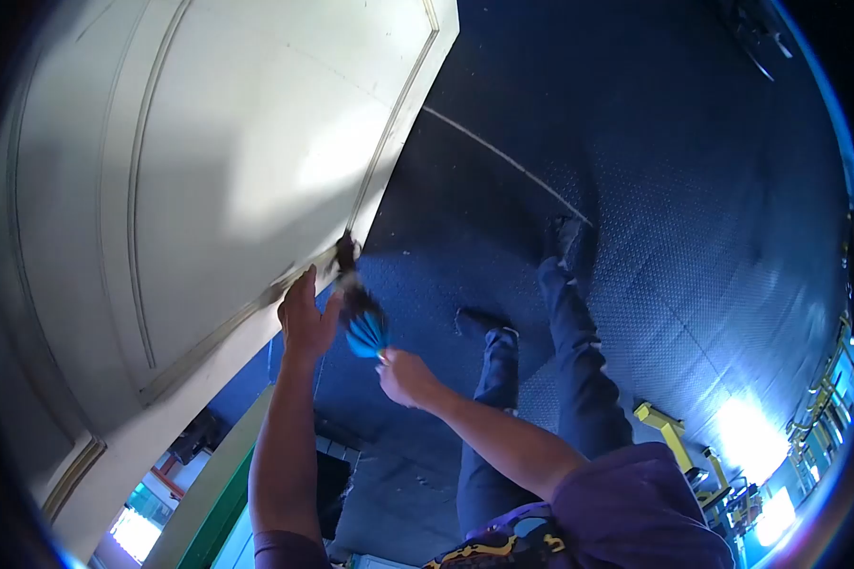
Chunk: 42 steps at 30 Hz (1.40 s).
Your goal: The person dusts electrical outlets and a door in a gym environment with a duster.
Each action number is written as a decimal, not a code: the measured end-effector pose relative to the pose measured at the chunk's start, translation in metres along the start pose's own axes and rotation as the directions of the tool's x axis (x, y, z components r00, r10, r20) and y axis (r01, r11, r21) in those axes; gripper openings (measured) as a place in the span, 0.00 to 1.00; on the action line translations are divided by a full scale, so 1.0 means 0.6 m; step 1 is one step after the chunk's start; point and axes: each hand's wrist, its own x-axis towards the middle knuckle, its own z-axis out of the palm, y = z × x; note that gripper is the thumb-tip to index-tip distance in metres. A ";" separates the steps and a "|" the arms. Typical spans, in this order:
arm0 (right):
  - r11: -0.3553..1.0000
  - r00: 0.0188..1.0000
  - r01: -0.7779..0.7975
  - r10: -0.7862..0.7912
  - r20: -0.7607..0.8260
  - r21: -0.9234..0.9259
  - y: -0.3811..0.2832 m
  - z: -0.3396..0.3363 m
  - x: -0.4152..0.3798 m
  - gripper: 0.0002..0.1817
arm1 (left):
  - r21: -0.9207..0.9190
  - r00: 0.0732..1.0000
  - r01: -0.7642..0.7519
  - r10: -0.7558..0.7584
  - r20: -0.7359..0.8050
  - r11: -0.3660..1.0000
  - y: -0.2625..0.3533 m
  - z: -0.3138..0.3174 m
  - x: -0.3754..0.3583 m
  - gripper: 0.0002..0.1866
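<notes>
My right hand point(408, 377) is closed around the end of a duster point(365, 334) with a blue flared part and a dark, blurred tip. The duster's dark tip reaches up to the corner of a white panelled door point(256, 123). My left hand point(308, 318) is beside the duster, its fingers stretched out and the thumb apart, along the door's lower edge. Whether those fingers touch the door cannot be made out. Nothing shows in my left hand.
A dark textured floor point(693, 228) spreads to the right, crossed by a pale line. My legs and shoes point(489, 322) stand on it. Yellow metal equipment point(669, 427) is at the lower right. A green-edged board point(223, 493) is at the lower left, below the door.
</notes>
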 end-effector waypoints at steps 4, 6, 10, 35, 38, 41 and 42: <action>0.994 0.987 -0.097 0.102 -0.125 0.042 0.013 -0.046 -0.055 0.14 | 0.047 0.999 -0.035 0.037 -0.033 0.998 -0.019 -0.007 -0.034 0.37; 0.996 0.970 -0.033 0.051 -0.240 0.080 0.004 -0.054 -0.007 0.14 | 0.093 0.996 -0.058 0.064 -0.058 0.994 -0.029 0.004 -0.042 0.37; 0.998 0.996 -0.065 0.066 -0.062 0.014 0.001 -0.008 0.003 0.13 | 0.131 0.998 -0.024 0.030 -0.046 0.991 -0.029 0.012 -0.066 0.38; 0.849 0.997 -0.021 -0.022 -0.075 -0.527 0.021 -0.141 -0.003 0.17 | 0.658 0.998 -0.061 0.037 0.050 0.750 -0.041 -0.015 -0.071 0.37; 0.838 0.971 0.230 -0.165 0.172 -0.494 0.048 -0.112 0.005 0.16 | 0.596 0.998 0.045 -0.014 -0.056 0.802 -0.028 0.032 -0.085 0.38; 0.774 0.950 0.312 -0.252 0.183 -0.551 0.081 -0.150 -0.017 0.16 | 0.515 0.970 0.161 -0.037 -0.241 0.842 -0.036 0.085 -0.078 0.41; 0.735 0.946 0.319 -0.289 0.149 -0.598 0.090 -0.200 -0.015 0.16 | 0.483 0.933 0.193 -0.008 -0.360 0.854 -0.037 0.095 -0.077 0.41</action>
